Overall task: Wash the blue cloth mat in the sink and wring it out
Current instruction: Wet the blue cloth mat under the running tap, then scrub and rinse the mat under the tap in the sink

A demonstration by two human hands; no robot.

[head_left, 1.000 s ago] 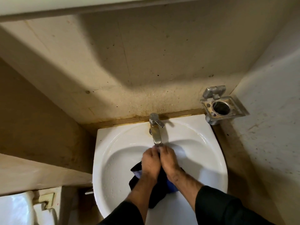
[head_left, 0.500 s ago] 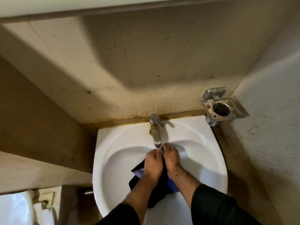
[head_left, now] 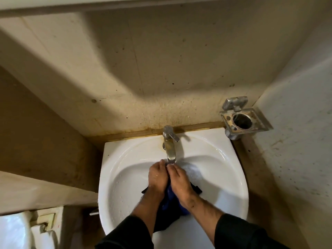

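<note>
Where the stained beige wall (head_left: 161,72) meets a paler side wall (head_left: 301,141) on the right, a white ceramic sink (head_left: 224,168) sits in the corner, its bowl wet and beaded with drops. Along the back edge of the basin runs a brownish, discoloured strip (head_left: 143,133). At the lower left, part of a white fixture (head_left: 14,230) shows, too cropped to identify. Both forearms reach into the bowl from the bottom of the view, each in a dark sleeve (head_left: 242,232) pushed back from the wrist. Inside the bowl, near its front and middle, lies the blue cloth mat (head_left: 172,200), bunched up, with dark folds spreading out to either side under the wrists and a brighter blue patch showing between them. On the right wall hangs a square metal holder (head_left: 242,121) with a round opening, well apart from the hands. A chrome tap (head_left: 169,146) stands at the middle of the basin's back rim, its spout reaching out over the bowl. The left hand (head_left: 158,177) and the right hand (head_left: 179,180) lie side by side, touching, directly beneath the spout, knuckles up and fingers curled down around the bunched cloth, gripping it between them. The fingertips (head_left: 162,161) nearly meet the spout's end; whether water is running cannot be told.
</note>
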